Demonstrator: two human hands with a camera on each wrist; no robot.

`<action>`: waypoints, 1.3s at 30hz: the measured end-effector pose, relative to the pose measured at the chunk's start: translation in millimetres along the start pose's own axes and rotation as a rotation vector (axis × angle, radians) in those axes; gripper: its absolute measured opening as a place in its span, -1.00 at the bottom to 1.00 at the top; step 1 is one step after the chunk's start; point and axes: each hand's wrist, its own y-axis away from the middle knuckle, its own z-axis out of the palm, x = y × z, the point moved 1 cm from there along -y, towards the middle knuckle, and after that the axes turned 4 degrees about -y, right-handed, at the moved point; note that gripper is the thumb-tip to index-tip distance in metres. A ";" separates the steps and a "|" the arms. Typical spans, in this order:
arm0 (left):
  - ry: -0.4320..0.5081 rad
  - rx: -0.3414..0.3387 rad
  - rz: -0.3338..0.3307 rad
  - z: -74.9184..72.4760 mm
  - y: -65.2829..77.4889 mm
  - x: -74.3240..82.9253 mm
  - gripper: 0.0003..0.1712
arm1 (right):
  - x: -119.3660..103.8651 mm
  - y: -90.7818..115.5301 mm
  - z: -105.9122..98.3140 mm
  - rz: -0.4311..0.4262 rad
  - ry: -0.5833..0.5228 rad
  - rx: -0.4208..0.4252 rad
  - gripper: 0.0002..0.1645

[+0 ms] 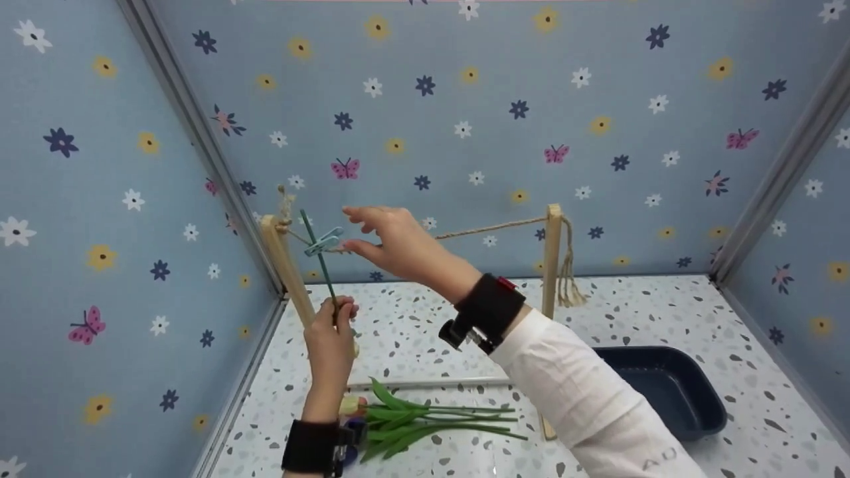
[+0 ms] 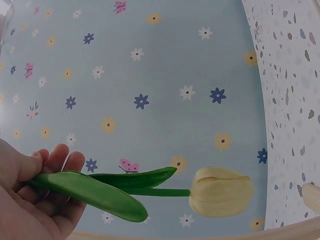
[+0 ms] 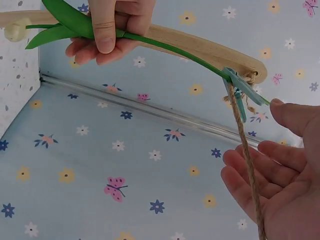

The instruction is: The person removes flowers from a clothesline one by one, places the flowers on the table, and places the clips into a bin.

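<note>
A cream artificial tulip (image 2: 220,192) hangs head-down, its green leaves and stem between the thumb and fingers of my left hand (image 1: 330,342). Its stem (image 1: 325,269) rises to a light-blue clothespin (image 1: 324,243), which clips it to the twine rope (image 1: 491,230). Beside the clothespin is my right hand (image 1: 402,242), thumb and fingers spread apart with nothing gripped. In the right wrist view, the right thumb tip (image 3: 278,106) is close to the stem's upper end, and the rope passes in front of the loosely bent fingers.
Wooden posts (image 1: 551,259) hold the rope at both ends. More tulips with green stems (image 1: 465,418) lie on the speckled table below, their blooms partly hidden by the left wrist. A dark blue basin (image 1: 707,405) stands at right, partly behind the right sleeve.
</note>
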 end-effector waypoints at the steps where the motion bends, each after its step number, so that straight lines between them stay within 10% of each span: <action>1: 0.001 0.004 0.009 0.2 -0.1 0.2 -0.87 | 0.1 -2.3 1.7 0.012 -0.019 -0.018 -0.38; 26: -0.001 -0.004 0.003 3.5 5.7 -1.0 -0.87 | 7.5 -4.0 18.8 0.118 -0.296 0.218 -0.78; 39: -0.019 -0.011 0.103 0.0 14.5 10.9 -0.88 | 3.0 13.6 -27.7 0.038 -0.187 0.336 -0.82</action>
